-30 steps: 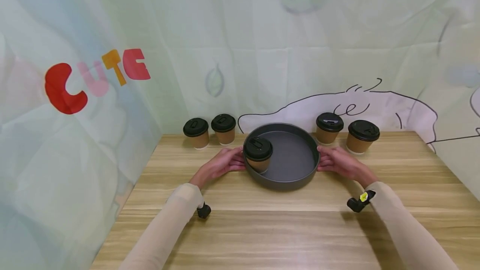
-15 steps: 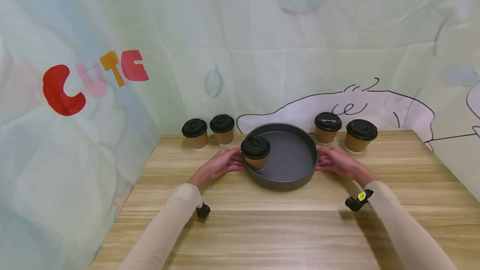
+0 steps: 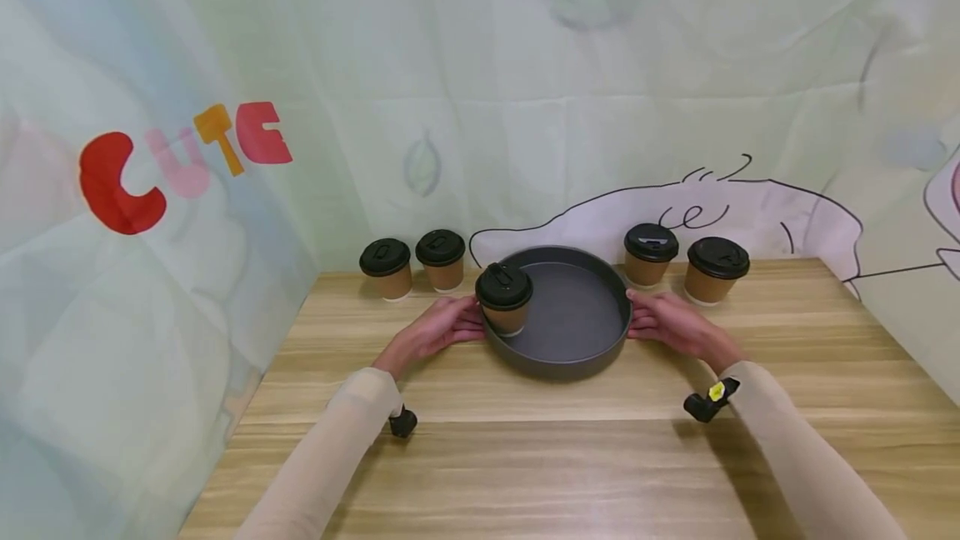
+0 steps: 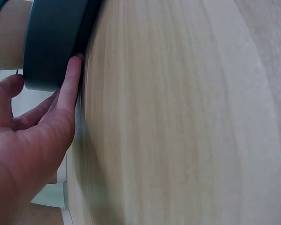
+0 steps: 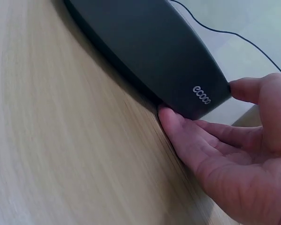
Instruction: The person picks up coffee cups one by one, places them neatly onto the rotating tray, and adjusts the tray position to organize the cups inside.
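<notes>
A round dark grey tray (image 3: 573, 307) with a raised rim stands on the table in the head view. Inside it, against the left wall, is a brown paper cup (image 3: 506, 319) with a black lid. My left hand (image 3: 447, 325) grips the tray's left side, thumb near the rim and fingers low on the wall by the tabletop. On the opposite side my right hand (image 3: 671, 322) grips it likewise, its thumb (image 5: 247, 89) at the rim and its fingertips at the bottom edge. Beside the fingers, "ecoco" is printed on the tray wall (image 5: 178, 65).
Two lidded cups, one outer (image 3: 386, 269) and one inner (image 3: 441, 259), stand at the back left. Another pair, a nearer-centre cup (image 3: 651, 254) and an outer cup (image 3: 716, 269), stands at the back right. A printed curtain (image 3: 450, 65) hangs behind the wooden table (image 3: 510, 473).
The cup in the tray has shifted slightly left and backward against the wall. Both hands keep their hold on the tray. The whole head view has drifted a little.
</notes>
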A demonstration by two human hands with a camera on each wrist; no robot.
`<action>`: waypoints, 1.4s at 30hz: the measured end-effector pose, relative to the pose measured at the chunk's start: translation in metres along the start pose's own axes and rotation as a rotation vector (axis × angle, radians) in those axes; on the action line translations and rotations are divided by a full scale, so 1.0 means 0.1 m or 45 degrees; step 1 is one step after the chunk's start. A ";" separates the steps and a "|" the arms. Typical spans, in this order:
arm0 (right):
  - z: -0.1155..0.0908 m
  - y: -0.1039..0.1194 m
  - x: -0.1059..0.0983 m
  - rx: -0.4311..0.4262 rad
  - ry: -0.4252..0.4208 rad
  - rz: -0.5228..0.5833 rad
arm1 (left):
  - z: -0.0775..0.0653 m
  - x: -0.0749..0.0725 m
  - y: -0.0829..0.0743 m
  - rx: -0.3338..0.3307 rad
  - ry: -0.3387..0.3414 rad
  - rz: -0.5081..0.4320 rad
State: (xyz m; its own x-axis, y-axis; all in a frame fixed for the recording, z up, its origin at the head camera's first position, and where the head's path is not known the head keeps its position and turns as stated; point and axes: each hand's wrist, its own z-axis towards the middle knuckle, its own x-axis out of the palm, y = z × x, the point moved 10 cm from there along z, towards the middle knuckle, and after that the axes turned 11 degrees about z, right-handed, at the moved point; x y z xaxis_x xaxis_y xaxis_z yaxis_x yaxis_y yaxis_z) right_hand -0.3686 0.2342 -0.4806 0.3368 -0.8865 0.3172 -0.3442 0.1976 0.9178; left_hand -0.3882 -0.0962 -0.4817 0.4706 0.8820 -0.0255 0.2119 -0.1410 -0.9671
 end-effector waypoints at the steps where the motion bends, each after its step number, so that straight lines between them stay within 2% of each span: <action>1: 0.00 0.01 0.01 -0.002 0.004 -0.006 | 0.00 0.00 0.00 0.002 0.001 -0.001; 9: -0.06 -0.05 -0.02 0.093 0.056 -0.008 | 0.01 0.00 0.01 -0.003 -0.009 -0.001; 18: -0.01 0.00 -0.03 -0.018 -0.030 0.011 | 0.01 -0.01 -0.02 -0.004 -0.013 -0.002; 26: -0.05 -0.07 -0.04 0.047 0.016 0.022 | 0.00 -0.01 0.01 -0.020 -0.027 0.001; 36: -0.03 -0.05 -0.02 -0.006 -0.020 0.005 | 0.01 -0.02 0.01 -0.021 -0.039 -0.003; 42: -0.07 -0.11 -0.01 0.074 0.075 -0.011 | 0.00 -0.02 0.02 -0.018 -0.041 -0.004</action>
State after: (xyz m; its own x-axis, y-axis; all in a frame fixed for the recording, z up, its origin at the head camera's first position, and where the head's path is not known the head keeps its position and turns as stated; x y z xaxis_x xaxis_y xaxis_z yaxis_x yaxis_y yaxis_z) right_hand -0.3586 0.2361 -0.4896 0.3903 -0.8617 0.3242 -0.3907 0.1638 0.9058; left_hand -0.3894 -0.0984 -0.4835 0.4424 0.8963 -0.0309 0.2256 -0.1446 -0.9634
